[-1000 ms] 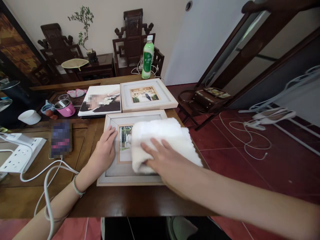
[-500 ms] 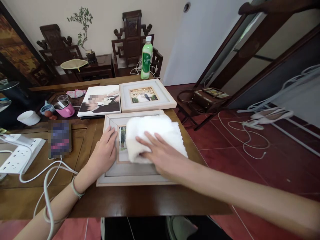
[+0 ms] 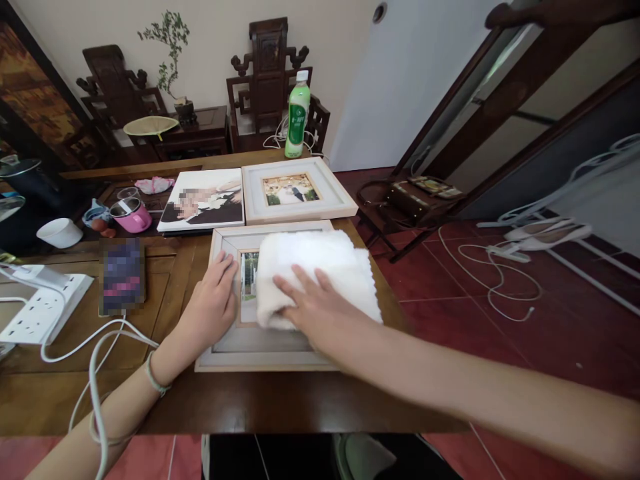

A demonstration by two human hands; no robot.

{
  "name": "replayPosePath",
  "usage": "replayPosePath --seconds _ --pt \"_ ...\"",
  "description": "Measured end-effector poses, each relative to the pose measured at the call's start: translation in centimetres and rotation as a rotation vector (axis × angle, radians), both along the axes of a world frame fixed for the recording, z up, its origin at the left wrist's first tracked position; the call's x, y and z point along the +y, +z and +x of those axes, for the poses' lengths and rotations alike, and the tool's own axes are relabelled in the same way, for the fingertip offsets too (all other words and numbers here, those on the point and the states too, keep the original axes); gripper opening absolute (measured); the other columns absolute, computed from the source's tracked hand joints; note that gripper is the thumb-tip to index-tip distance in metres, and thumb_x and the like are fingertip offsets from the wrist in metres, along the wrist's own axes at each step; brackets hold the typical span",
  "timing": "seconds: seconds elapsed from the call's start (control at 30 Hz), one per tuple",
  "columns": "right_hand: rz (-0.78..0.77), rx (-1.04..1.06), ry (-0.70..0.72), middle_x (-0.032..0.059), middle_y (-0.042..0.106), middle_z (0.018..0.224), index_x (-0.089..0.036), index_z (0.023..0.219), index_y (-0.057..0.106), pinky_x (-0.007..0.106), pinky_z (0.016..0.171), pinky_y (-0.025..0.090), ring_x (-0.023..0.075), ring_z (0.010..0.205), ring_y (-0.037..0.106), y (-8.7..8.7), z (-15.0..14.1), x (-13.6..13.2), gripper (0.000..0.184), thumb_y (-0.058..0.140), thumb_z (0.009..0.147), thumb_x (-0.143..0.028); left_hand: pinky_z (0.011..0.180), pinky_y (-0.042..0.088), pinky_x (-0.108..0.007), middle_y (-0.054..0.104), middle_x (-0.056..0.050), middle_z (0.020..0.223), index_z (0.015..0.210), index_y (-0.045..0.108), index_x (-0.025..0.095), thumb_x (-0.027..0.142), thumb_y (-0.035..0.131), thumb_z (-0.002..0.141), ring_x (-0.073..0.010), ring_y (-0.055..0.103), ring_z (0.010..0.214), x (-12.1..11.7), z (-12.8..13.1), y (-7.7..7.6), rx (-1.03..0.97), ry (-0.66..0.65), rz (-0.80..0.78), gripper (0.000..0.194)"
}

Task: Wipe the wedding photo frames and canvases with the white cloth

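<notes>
Evidently the step in hand is wiping the front of a pale-wood picture frame [image 3: 265, 361] that lies flat at the center of the frame, on the dark wooden table [image 3: 280, 407]. The right hand [image 3: 320, 307] presses on a folded white fleece cloth [image 3: 325, 250], its fingers spread apart across the top; I cannot tell whether the thumb pinches the fold. The cloth covers most of the right side of the picture frame and hides much of the mounted photo [image 3: 249, 283]. The left hand [image 3: 213, 297] rests on the left border, fingers close together; whether it grips the outer edge I cannot tell. A further stroke would call for flat pressure, the left hand steadying the border, and a shift toward the uncovered left and lower parts.

Just above, near the upper center, lie a second framed photo [image 3: 295, 190] and a canvas photo print [image 3: 215, 210], with a green drink bottle [image 3: 297, 123] behind; they limit strokes running upward. At lower left, a white cable [image 3: 95, 380] loops over the left forearm and could snag. A white power strip [image 3: 45, 310], a pink mug [image 3: 132, 217] and a white cup [image 3: 60, 233] occupy the left side, well apart from the cloth.
</notes>
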State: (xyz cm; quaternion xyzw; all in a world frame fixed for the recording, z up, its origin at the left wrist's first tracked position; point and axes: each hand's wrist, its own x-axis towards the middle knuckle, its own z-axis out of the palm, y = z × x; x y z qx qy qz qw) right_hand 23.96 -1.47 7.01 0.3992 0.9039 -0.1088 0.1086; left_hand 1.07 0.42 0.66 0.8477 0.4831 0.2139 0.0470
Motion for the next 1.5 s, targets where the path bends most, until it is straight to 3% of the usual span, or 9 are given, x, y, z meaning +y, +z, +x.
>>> replayPosePath --seconds 0.13,0.33,0.57,0.77,0.9,1.13,1.27,1.37,1.5 --pt "-0.187 0.061 0.055 0.0187 0.042 0.152 -0.02 0.113 0.074 0.076 0.098 0.036 0.0528 0.136 0.035 1.3 0.0 -3.5 0.04 0.065 0.075 -0.011 0.113 0.036 -0.058 0.043 -0.023 0.148 0.14 0.042 0.009 0.011 0.036 0.091 -0.0335 0.03 0.147 0.0 0.0 0.0 0.001 0.007 0.007 0.05" --pt "-0.15 0.121 0.147 0.0158 0.045 0.151 -0.021 0.113 0.073 0.069 0.102 0.039 0.0475 0.137 0.037 1.1 0.3 -4.4 0.037 0.062 0.077 -0.015 0.112 0.037 -0.059 0.043 -0.024 0.149 0.141 0.041 0.007 0.011 0.035 0.091 -0.0339 0.029 0.147 0.0 0.0 0.0 0.02 0.006 -0.009 0.05" --pt "0.134 0.18 0.086 0.0145 0.034 0.158 -0.017 0.127 0.065 0.065 0.113 0.025 0.041 0.146 0.021 -1.8 1.4 1.5 0.064 0.048 0.071 0.01 0.114 0.035 -0.058 0.042 -0.026 0.148 0.14 0.041 0.003 0.011 0.034 0.091 -0.035 0.028 0.147 -0.1 0.0 0.2 0.023 0.001 -0.018 0.05" --pt "0.29 0.146 0.02 0.0157 0.032 0.158 -0.013 0.13 0.062 0.065 0.114 0.023 0.0412 0.147 0.016 -2.3 1.3 5.8 0.066 0.044 0.072 0.012 0.114 0.035 -0.058 0.043 -0.023 0.148 0.14 0.042 0.008 0.01 0.036 0.091 -0.0331 0.029 0.147 -0.1 0.0 0.1 0.003 0.006 -0.011 0.05" --pt "0.194 0.09 0.021 0.0157 0.033 0.158 -0.013 0.125 0.065 0.068 0.112 0.023 0.0447 0.146 0.018 -1.3 0.7 4.0 0.059 0.047 0.073 0.008 0.114 0.036 -0.057 0.043 -0.022 0.149 0.141 0.041 0.009 0.009 0.036 0.09 -0.0324 0.029 0.147 -0.1 0.0 0.0 -0.001 0.007 -0.01 0.051" --pt "-0.177 0.06 0.134 0.016 0.04 0.154 -0.02 0.117 0.071 0.069 0.107 0.031 0.0481 0.142 0.028 1.6 0.4 -2.2 0.053 0.067 0.066 -0.004 0.114 0.036 -0.058 0.043 -0.022 0.148 0.142 0.042 0.009 0.011 0.037 0.09 -0.0336 0.03 0.147 -0.1 0.0 0.0 -0.005 0.017 -0.019 0.052" --pt "-0.329 0.09 0.211 0.0177 0.043 0.152 -0.019 0.117 0.071 0.072 0.105 0.032 0.05 0.14 0.03 1.8 0.3 -3.4 0.053 0.076 0.064 -0.016 0.114 0.036 -0.058 0.042 -0.023 0.149 0.142 0.041 0.008 0.009 0.037 0.089 -0.0333 0.028 0.147 -0.1 0.0 0.2 0.015 0.012 -0.033 0.053" --pt "-0.288 0.146 0.19 0.0161 0.041 0.153 -0.019 0.118 0.071 0.07 0.11 0.027 0.0466 0.143 0.025 1.1 0.3 -3.2 0.051 0.07 0.068 -0.01 0.114 0.036 -0.058 0.041 -0.023 0.15 0.143 0.04 0.009 0.01 0.036 0.091 -0.0327 0.028 0.147 -0.1 0.0 0.2 0.024 0.016 -0.042 0.052" --pt "-0.098 0.231 0.147 0.0131 0.032 0.158 -0.016 0.122 0.069 0.066 0.115 0.021 0.0418 0.146 0.017 -0.5 0.7 -1.3 0.056 0.053 0.072 0.004 0.114 0.035 -0.06 0.041 -0.023 0.15 0.143 0.04 0.008 0.012 0.035 0.093 -0.0337 0.028 0.147 0.0 0.0 0.2 0.023 0.015 -0.05 0.05"
